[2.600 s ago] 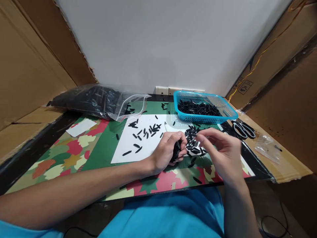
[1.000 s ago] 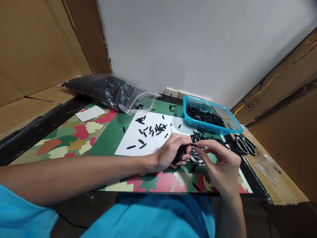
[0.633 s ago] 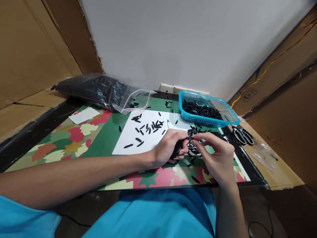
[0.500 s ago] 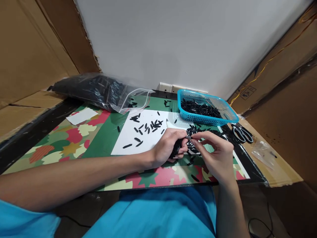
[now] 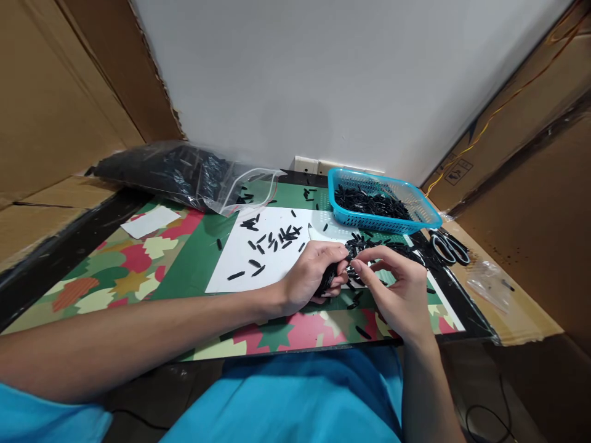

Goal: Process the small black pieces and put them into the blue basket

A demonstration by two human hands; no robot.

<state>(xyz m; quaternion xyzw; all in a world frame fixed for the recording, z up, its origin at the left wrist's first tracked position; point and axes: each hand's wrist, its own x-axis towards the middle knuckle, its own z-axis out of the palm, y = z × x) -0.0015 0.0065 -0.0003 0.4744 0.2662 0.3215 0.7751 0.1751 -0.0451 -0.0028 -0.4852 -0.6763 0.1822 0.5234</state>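
While left hand (image 5: 309,277) fists black pieces (image 5: 329,278), right hand (image 5: 397,289) grip pinches one.

- Your left hand (image 5: 310,277) grips a bundle of black pieces (image 5: 329,278): matt, smooth, plastic-looking.
- Your basket (image 5: 422,216) is glossy turquoise plastic with perforated walls.
- The bag (image 5: 221,191) is clear, shiny, crinkled plastic film.
- The sheet (image 5: 235,258) is matt white paper.
- The mat (image 5: 133,271) shows a smooth, printed leaf pattern.
- The scissors (image 5: 450,247) have glossy black plastic handles.
- The side panels (image 5: 55,104) are rough brown cardboard.
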